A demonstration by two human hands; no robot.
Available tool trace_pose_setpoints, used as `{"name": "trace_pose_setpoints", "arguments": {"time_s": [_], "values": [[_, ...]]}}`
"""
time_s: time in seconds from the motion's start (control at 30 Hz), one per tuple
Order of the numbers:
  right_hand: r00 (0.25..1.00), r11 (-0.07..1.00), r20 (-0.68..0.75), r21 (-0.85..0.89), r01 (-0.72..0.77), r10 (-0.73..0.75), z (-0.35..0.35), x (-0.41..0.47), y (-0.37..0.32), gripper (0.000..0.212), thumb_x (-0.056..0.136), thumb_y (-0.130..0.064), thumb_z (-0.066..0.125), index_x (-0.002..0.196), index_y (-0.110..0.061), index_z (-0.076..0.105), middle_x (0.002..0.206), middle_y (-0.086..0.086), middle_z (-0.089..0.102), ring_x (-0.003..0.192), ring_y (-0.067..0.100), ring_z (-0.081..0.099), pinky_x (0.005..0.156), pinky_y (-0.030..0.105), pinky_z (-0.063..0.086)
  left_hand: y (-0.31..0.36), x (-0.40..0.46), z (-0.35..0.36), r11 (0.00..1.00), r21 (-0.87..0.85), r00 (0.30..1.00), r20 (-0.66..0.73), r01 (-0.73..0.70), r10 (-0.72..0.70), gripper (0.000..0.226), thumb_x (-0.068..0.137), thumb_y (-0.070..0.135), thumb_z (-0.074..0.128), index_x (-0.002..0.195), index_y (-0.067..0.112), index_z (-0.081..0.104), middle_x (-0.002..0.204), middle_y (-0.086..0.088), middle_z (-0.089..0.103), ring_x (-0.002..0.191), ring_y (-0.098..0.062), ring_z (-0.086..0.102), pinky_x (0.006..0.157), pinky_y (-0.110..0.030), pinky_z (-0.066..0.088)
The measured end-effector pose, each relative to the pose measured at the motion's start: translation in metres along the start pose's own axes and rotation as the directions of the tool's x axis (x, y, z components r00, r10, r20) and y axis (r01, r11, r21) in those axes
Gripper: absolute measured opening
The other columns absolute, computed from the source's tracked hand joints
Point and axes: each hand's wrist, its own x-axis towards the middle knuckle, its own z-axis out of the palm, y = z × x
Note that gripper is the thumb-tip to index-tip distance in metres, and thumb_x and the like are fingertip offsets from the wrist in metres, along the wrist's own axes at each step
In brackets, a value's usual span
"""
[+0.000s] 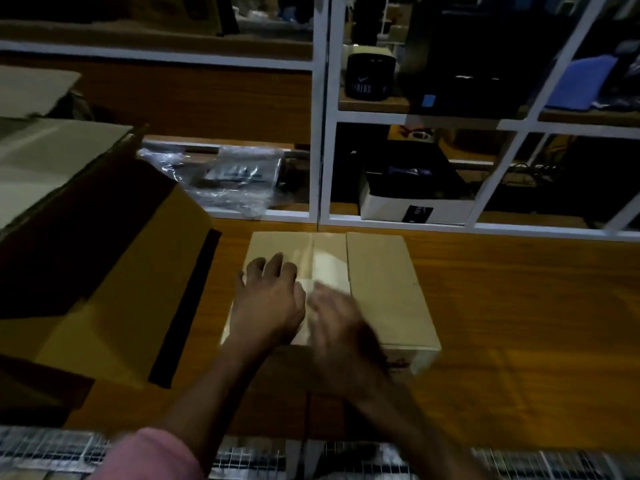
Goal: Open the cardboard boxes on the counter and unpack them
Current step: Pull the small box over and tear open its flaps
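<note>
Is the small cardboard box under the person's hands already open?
No, the small cardboard box has its top flaps shut flat with tape along the seam, the left hand resting on it.

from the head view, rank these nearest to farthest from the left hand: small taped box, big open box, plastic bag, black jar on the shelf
1. small taped box: directly under the left hand, which rests on its top.
2. big open box: just to the left on the counter.
3. plastic bag: behind, on the low shelf.
4. black jar: farthest, up on the right shelf.
</note>
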Motion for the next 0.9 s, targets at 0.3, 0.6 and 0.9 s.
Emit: {"name": "trace_pose_setpoints", "arguments": {"time_s": [0.3, 0.6, 0.9], "values": [[0.904, 0.904, -0.005, 0.001, -0.428, 0.428, -0.012, 0.022, -0.009, 0.058, 0.105, -0.033, 0.036, 0.155, -0.004, 0.033, 0.165, 0.019, 0.022, 0.152, 0.035, 0.024, 0.123, 0.046, 0.024, -0.004, -0.009, -0.01, 0.988, -0.156, 0.999, 0.048, -0.008, 0.016, 0.058, 0.096, 0.04, 0.03, 0.145, 0.015, 0.048, 0.158, -0.013, 0.039, 0.148, -0.032, 0.03, 0.118, -0.054, 0.028], [0.675, 0.618, -0.125, -0.306, -0.724, 0.728, -0.053, 0.029, 0.064, 0.047, 0.102, -0.041, 0.039, 0.137, -0.01, 0.046, 0.136, 0.017, 0.053, 0.123, 0.04, 0.05, 0.094, 0.052, 0.042, -0.008, -0.005, -0.011, 0.984, -0.177, 1.0, 0.021, -0.009, 0.013, 0.059, 0.093, 0.052, 0.035, 0.137, 0.017, 0.054, 0.153, -0.01, 0.046, 0.141, -0.032, 0.036, 0.116, -0.052, 0.03], [0.49, 0.47, -0.18, -0.143, -0.871, 0.853, -0.054, 0.022, 0.069, 0.016, 0.103, -0.023, 0.047, 0.098, -0.012, 0.058, 0.102, 0.016, 0.066, 0.083, 0.033, 0.056, 0.067, 0.035, 0.039, -0.005, 0.005, -0.019, 0.975, -0.168, 0.985, 0.064, -0.146, 0.159, 0.048, 0.092, 0.049, 0.039, 0.13, 0.025, 0.055, 0.15, -0.005, 0.048, 0.14, -0.028, 0.038, 0.115, -0.058, 0.026]]}}
